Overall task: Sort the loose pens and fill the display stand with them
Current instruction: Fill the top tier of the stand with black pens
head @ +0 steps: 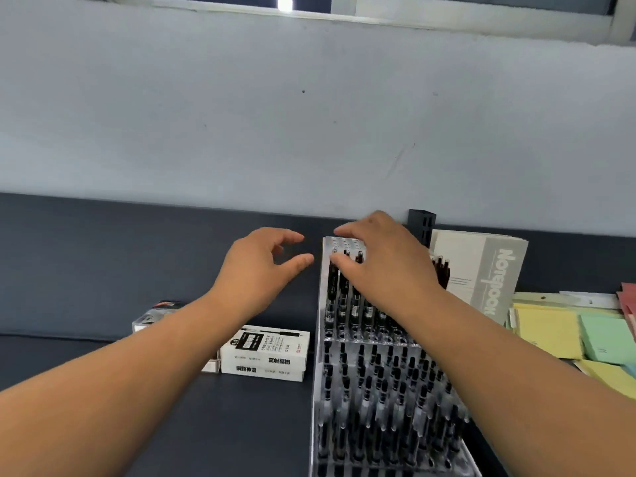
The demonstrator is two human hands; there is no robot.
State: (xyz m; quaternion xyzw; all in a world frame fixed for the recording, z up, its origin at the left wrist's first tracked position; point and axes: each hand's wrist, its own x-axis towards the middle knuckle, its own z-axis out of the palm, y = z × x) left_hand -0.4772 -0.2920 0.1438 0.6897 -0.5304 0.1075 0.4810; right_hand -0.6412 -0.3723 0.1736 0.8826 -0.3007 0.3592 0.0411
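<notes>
Left hand: I am holding my left hand [265, 266] just left of the stand's top, thumb and fingers loosely curved apart, gripping nothing.
Right hand: I am spreading my right hand [382, 263] over the pen tops in the upper row, thumb touching one cap. I cannot tell whether a pen is pinched under the palm.
Display stand: the clear stepped display stand [320, 325] is sitting right of centre and running down to the bottom edge of the frame.
Pens: the black pens [344, 297] are standing in its holes. No loose pens are showing on the dark table [103, 270].
Doing it well: I am judging that each pen should go straight down its own hole, while the free hand braces the side wall so the stand is not sliding.
Counts: two hands, one stand. About five pens are showing in the upper row left of my wrist, and the lower rows are holding too many to count.
Boxes: two white boxes [265, 352] are lying stacked at lower centre.
Notebook: one grey notebook [495, 270] is leaning at the right.
</notes>
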